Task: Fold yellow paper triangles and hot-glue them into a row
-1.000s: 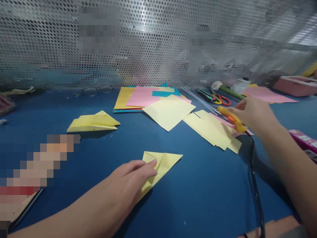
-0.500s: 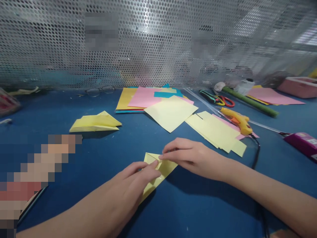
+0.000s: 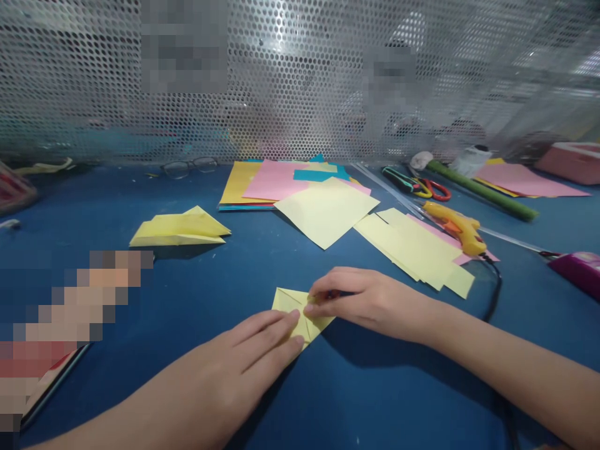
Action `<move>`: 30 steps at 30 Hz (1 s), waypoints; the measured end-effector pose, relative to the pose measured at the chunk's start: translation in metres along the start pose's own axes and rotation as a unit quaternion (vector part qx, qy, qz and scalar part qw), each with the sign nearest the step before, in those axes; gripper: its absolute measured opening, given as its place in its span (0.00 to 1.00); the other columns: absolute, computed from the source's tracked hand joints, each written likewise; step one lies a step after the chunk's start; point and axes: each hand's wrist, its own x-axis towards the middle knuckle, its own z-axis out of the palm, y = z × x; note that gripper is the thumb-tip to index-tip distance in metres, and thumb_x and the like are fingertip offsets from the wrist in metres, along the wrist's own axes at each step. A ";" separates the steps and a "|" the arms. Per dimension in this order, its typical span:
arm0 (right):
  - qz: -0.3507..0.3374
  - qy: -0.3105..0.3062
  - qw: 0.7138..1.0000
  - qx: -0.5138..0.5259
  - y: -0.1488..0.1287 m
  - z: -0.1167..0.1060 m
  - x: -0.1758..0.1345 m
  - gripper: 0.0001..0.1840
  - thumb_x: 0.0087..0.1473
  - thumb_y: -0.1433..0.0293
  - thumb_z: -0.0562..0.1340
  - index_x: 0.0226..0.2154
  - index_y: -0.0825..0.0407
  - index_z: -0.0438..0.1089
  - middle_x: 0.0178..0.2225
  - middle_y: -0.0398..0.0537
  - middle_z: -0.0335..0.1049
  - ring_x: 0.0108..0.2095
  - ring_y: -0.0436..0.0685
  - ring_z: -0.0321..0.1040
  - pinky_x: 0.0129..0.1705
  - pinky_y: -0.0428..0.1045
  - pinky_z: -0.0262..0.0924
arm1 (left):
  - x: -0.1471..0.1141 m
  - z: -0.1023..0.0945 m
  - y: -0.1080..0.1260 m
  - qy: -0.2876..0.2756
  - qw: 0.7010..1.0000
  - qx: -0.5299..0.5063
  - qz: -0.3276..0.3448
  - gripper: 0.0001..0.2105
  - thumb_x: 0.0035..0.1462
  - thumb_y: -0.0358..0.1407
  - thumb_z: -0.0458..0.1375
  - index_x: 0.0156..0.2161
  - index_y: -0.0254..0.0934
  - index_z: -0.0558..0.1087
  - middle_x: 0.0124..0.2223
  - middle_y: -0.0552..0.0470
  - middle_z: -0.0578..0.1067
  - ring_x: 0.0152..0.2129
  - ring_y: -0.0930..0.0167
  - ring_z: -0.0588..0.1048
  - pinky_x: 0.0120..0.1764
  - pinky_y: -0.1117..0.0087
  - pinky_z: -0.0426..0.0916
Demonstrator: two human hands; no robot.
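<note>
A small folded piece of pale yellow paper (image 3: 285,299) lies on the blue table in front of me, with crease lines meeting near its middle. My left hand (image 3: 250,350) lies over its lower left part, fingers stretched out and pressing it flat. From the right, my right hand (image 3: 360,297) has its bent fingers and thumb on the paper's right side, the thumb tip near the centre. Parts of the paper are hidden beneath both hands. Farther off to the left rests a larger folded yellow paper shape (image 3: 180,228).
Behind lie coloured sheets (image 3: 255,181), a pale yellow square (image 3: 325,212) and yellow strips (image 3: 412,244). To the right are a yellow glue gun (image 3: 457,228) with a black cord, scissors (image 3: 434,189), a green rod (image 3: 482,187) and a purple box (image 3: 579,275). Glasses (image 3: 190,167) sit by the perforated metal panel (image 3: 290,81).
The paper's long near-left end, earlier reaching below my left hand, now looks folded in. My left fingers have flattened and spread over it. My right fingers have shifted slightly, still at the right side.
</note>
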 end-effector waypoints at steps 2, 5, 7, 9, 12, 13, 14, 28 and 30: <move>-0.010 -0.002 1.000 -0.002 0.000 0.001 0.000 0.14 0.64 0.76 0.53 0.42 0.60 0.75 0.42 0.56 0.74 0.41 0.55 0.67 0.45 0.49 0.65 | -0.003 0.001 0.000 -0.011 1.000 0.026 0.005 0.32 0.49 0.20 0.47 0.61 0.35 0.64 0.62 0.48 0.66 0.58 0.66 0.66 0.59 0.68 0.59; -0.023 -0.006 1.000 -0.016 0.000 0.004 -0.001 0.14 0.65 0.76 0.53 0.41 0.62 0.74 0.43 0.56 0.74 0.42 0.55 0.66 0.47 0.49 0.65 | -0.005 0.004 0.002 0.001 0.997 0.073 0.016 0.30 0.52 0.21 0.46 0.61 0.35 0.63 0.62 0.51 0.67 0.59 0.68 0.64 0.60 0.70 0.57; -0.033 -0.008 0.999 -0.036 0.001 0.005 0.000 0.14 0.65 0.76 0.52 0.42 0.62 0.74 0.43 0.56 0.74 0.43 0.55 0.66 0.48 0.50 0.65 | -0.004 0.007 0.004 0.032 0.994 0.102 0.015 0.26 0.56 0.22 0.47 0.60 0.35 0.65 0.61 0.54 0.68 0.58 0.69 0.64 0.61 0.71 0.54; -0.043 -0.007 0.997 -0.065 0.000 0.006 0.001 0.15 0.66 0.76 0.51 0.43 0.64 0.73 0.42 0.56 0.75 0.41 0.56 0.66 0.46 0.50 0.66 | -0.001 0.010 0.006 0.061 0.990 0.128 0.016 0.22 0.61 0.24 0.46 0.58 0.36 0.67 0.59 0.57 0.70 0.57 0.71 0.64 0.62 0.72 0.51; -0.042 -0.011 0.992 -0.117 -0.003 0.007 0.002 0.18 0.67 0.75 0.50 0.42 0.64 0.74 0.39 0.55 0.76 0.38 0.56 0.66 0.42 0.51 0.67 | 0.002 0.012 0.009 0.080 0.984 0.157 0.029 0.20 0.64 0.26 0.41 0.55 0.35 0.70 0.57 0.56 0.73 0.55 0.71 0.65 0.63 0.71 0.45; -0.039 -0.012 0.990 -0.136 -0.005 0.008 0.002 0.19 0.67 0.75 0.49 0.41 0.64 0.75 0.38 0.55 0.76 0.37 0.56 0.66 0.40 0.51 0.67 | 0.002 0.012 0.010 0.079 0.982 0.167 0.028 0.21 0.65 0.26 0.40 0.54 0.34 0.71 0.56 0.56 0.74 0.55 0.70 0.65 0.63 0.70 0.43; -0.037 -0.011 0.987 -0.154 -0.007 0.009 0.002 0.20 0.67 0.75 0.48 0.40 0.63 0.75 0.38 0.55 0.76 0.37 0.56 0.66 0.40 0.52 0.67 | 0.003 0.011 0.010 0.075 0.981 0.175 0.025 0.21 0.65 0.25 0.40 0.54 0.34 0.71 0.56 0.55 0.74 0.55 0.69 0.65 0.63 0.69 0.41; -0.014 0.005 0.968 -0.251 -0.040 0.024 0.007 0.19 0.57 0.81 0.50 0.27 0.59 0.76 0.31 0.57 0.74 0.31 0.59 0.66 0.32 0.53 0.64 | 0.007 0.018 0.016 0.099 0.972 0.214 -0.007 0.25 0.68 0.27 0.35 0.49 0.35 0.76 0.51 0.54 0.77 0.52 0.70 0.68 0.57 0.69 0.53; -0.014 0.005 0.966 -0.257 -0.044 0.025 0.005 0.18 0.55 0.81 0.51 0.27 0.59 0.76 0.31 0.58 0.74 0.30 0.60 0.66 0.30 0.54 0.63 | 0.006 0.018 0.014 0.107 0.972 0.211 -0.006 0.23 0.69 0.29 0.37 0.49 0.36 0.76 0.52 0.55 0.77 0.53 0.71 0.67 0.57 0.70 0.54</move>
